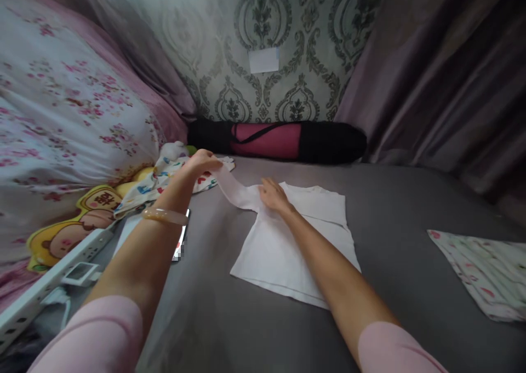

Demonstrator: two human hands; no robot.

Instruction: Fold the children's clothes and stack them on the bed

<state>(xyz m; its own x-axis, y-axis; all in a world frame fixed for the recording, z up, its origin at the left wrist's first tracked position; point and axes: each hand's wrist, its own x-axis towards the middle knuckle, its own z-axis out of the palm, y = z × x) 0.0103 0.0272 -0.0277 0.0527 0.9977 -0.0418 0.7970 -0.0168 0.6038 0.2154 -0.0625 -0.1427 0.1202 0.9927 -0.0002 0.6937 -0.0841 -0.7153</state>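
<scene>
A small white shirt (pixel 283 252) lies spread on the grey sheet, its hem toward me. Its left sleeve is lifted and stretched out to the left, with the end pinched in my left hand (pixel 204 162), which wears a bangle on the wrist. My right hand (pixel 274 195) rests on the shirt near the shoulder where that sleeve begins, its fingers slightly spread and pressing on the cloth. The shirt's right sleeve seems folded over its body.
Patterned cloth (pixel 205 182) and a yellow plush (pixel 61 241) lie at the left, with a power strip (pixel 53 280) and a partly hidden phone (pixel 183 241). A black and red bag (pixel 271 140) lies along the wall. Folded printed cloth (pixel 489 274) is at the right.
</scene>
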